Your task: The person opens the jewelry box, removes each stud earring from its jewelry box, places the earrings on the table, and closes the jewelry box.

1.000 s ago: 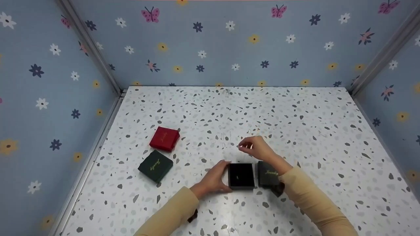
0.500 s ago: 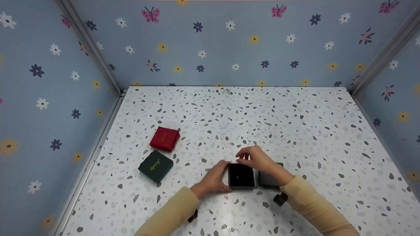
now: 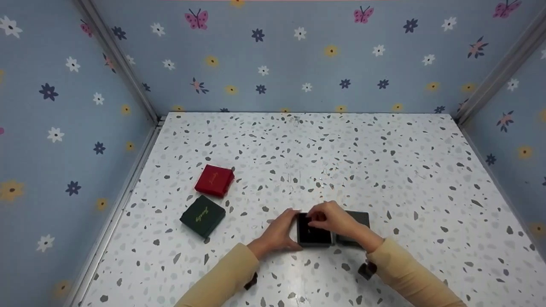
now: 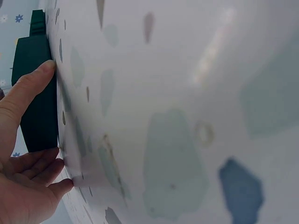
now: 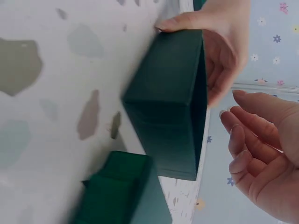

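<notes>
A dark green jewelry box base [image 3: 318, 236] with a black lining stands uncovered on the table. A tiny gold-coloured piece [image 3: 309, 231] shows on the lining. My left hand [image 3: 278, 232] holds the base from its left side, thumb at the near corner and fingers at the far one. Over the opening, my right hand [image 3: 328, 218] has thumb and index finger brought together. In the right wrist view a tiny shiny thing [image 5: 229, 108] shows at these fingertips; its kind cannot be made out. The box's dark green lid [image 3: 358, 218] lies to the right, partly under my right wrist.
To the left lie a shut red jewelry box [image 3: 214, 181] and a shut green jewelry box [image 3: 202, 216] with gold lettering. The speckled white table [image 3: 273, 140] is bounded by flowered blue walls [image 3: 290, 55] at the back and sides.
My right hand has come down and toward me, from above the table beyond the box to over its opening. The left hand and the boxes have stayed put.
</notes>
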A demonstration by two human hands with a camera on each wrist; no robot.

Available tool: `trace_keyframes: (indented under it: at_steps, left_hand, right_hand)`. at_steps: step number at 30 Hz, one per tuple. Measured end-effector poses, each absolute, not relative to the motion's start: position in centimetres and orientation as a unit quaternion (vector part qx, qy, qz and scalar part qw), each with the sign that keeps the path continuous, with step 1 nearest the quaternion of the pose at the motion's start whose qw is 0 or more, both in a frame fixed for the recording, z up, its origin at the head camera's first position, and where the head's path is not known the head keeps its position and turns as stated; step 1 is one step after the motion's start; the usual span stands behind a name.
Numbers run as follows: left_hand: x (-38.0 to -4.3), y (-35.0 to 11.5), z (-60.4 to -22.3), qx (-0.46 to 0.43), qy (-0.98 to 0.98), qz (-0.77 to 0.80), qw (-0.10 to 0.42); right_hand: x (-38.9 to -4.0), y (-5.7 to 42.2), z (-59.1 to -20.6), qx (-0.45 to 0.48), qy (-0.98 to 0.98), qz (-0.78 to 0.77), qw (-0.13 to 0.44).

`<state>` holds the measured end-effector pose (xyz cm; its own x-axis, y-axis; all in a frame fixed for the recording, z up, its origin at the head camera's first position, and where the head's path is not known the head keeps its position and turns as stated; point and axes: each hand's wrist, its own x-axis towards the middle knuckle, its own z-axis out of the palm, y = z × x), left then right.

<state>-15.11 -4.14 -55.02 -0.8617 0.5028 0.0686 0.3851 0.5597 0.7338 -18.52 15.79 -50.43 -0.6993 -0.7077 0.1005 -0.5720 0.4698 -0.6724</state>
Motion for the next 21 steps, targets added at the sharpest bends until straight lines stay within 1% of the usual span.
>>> trace_keyframes:
  at_steps: [5,15,21]
  left_hand:
    - [-15.1,-4.2,-55.0,0.25,0.881,0.394,0.079]
    - [-15.0,-4.2,-54.9,0.256,0.885,0.384,0.067]
    - [-15.1,-4.1,-54.9,0.251,0.888,0.379,0.073]
  right_hand:
    - [-18.2,15.9,-50.8,-0.371,0.854,-0.349,0.11]
    - [-17.9,16.0,-52.0,-0.385,0.852,-0.34,0.105]
    - [-17.8,16.2,-52.6,-0.39,0.851,-0.335,0.108]
